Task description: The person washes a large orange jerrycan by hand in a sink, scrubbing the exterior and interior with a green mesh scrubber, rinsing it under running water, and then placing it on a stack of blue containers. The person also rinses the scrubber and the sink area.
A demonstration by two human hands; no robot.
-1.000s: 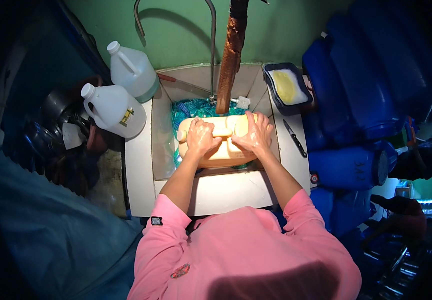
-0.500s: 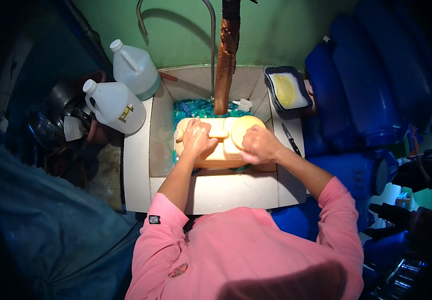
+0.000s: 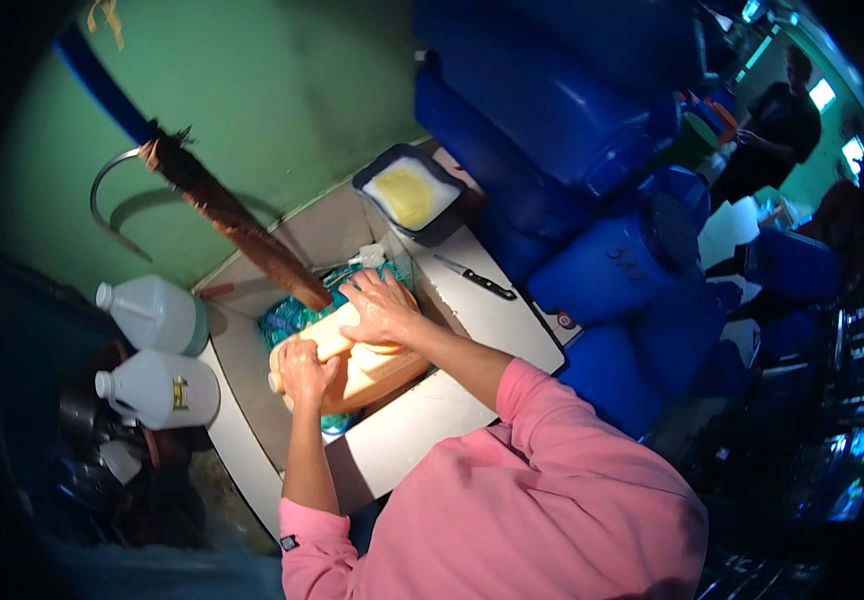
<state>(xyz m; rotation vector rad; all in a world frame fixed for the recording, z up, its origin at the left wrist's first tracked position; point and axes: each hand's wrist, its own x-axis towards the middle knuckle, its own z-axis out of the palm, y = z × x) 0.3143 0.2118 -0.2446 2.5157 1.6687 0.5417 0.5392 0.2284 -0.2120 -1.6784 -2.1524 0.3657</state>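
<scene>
A pale orange-yellow plastic jug (image 3: 372, 378) lies slantwise over a tiled sink (image 3: 244, 400). My left hand (image 3: 307, 374) is closed round its bar handle (image 3: 335, 342), near the handle's left end. My right hand (image 3: 381, 308) grips the jug's wide round lid (image 3: 380, 349), fingers curled over its far side, the palm hiding much of it. Both hands look wet. Under the jug, teal netting-like material (image 3: 290, 312) partly fills the sink; the jug covers the rest.
A brown-wrapped pole (image 3: 242, 245) slants down to the sink. Two translucent jugs (image 3: 160, 388) stand left. On the right ledge are a knife (image 3: 477, 278) and a black tray (image 3: 444, 228) holding something yellow. Blue barrels (image 3: 592, 270) fill the right; a person (image 3: 782, 130) stands beyond.
The view has swung right and tilted, bringing in more barrels and a person. My right hand has shifted from the lid's right edge to its far side; my left hand keeps the handle.
</scene>
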